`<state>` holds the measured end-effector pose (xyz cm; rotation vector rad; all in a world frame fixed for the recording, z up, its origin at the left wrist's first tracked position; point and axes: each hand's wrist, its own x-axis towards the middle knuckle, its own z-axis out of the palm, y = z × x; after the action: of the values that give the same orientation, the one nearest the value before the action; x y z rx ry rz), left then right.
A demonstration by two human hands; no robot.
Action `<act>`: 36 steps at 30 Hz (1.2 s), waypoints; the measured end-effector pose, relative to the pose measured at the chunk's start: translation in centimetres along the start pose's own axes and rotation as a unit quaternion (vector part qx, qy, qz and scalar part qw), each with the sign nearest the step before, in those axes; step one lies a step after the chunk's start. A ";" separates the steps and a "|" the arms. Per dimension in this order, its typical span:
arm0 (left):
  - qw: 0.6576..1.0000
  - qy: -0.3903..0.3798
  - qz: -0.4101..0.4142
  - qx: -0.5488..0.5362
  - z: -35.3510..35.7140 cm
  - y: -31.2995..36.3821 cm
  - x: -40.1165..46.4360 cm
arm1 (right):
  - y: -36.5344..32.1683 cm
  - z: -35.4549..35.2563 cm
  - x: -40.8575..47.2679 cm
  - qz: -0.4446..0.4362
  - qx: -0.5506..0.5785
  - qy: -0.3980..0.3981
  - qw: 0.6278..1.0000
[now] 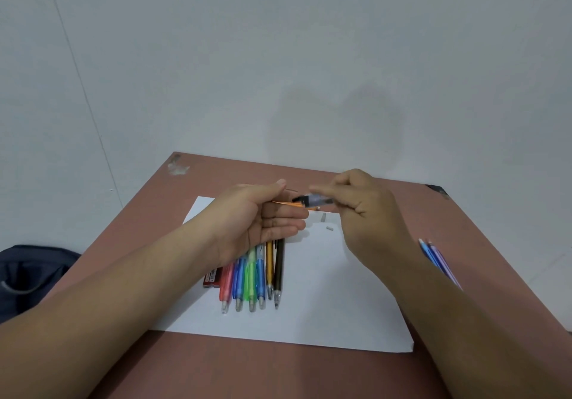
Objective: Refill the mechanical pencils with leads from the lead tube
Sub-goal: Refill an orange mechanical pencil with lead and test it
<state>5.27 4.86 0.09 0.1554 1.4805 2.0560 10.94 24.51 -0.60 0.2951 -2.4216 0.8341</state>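
The left hand is pinching an orange pencil between thumb and forefinger, above the white paper. The right hand is gripping the lead tube, clear with a dark end, and this end is almost touching the pencil; the blur is hiding if they meet. More pencils are lying together on the paper, under the left hand.

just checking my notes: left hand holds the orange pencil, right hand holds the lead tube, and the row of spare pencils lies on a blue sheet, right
Not quite: the head view shows the sheet is white, not blue. The rest stands: left hand holds the orange pencil, right hand the lead tube, spare pencils in a row.
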 end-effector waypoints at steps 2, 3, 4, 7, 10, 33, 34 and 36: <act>1.000 0.001 0.001 -0.001 0.0 0.0 0.0 | 0.1 0.1 0.0 0.004 -0.009 -0.003 1.000; 1.000 0.001 0.001 -0.001 0.0 0.0 0.0 | 0.2 0.1 0.1 0.011 -0.013 -0.002 1.000; 1.000 0.001 0.001 0.000 0.0 0.0 -0.1 | 0.2 0.0 0.1 0.013 -0.015 -0.002 1.000; 1.000 -0.002 0.001 0.008 0.0 0.1 -0.1 | 0.3 0.0 0.0 -0.007 -0.014 -0.005 1.000; 1.000 0.000 0.000 0.003 0.0 0.0 0.0 | 0.3 0.0 0.1 0.012 -0.005 -0.004 1.000; 0.999 -0.006 0.011 0.033 -0.1 -0.2 0.0 | 0.2 0.0 0.0 -0.041 -0.069 -0.010 0.997; 0.999 -0.005 0.012 0.031 -0.1 -0.2 0.0 | 0.0 0.0 0.0 -0.038 -0.062 -0.008 0.997; 1.000 -0.005 0.012 0.026 -0.1 -0.2 -0.1 | -0.1 0.0 0.2 -0.025 -0.056 -0.006 0.998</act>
<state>5.34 4.76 -0.08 0.2033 1.5331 2.0343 10.85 24.45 -0.44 0.3178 -2.4509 0.6728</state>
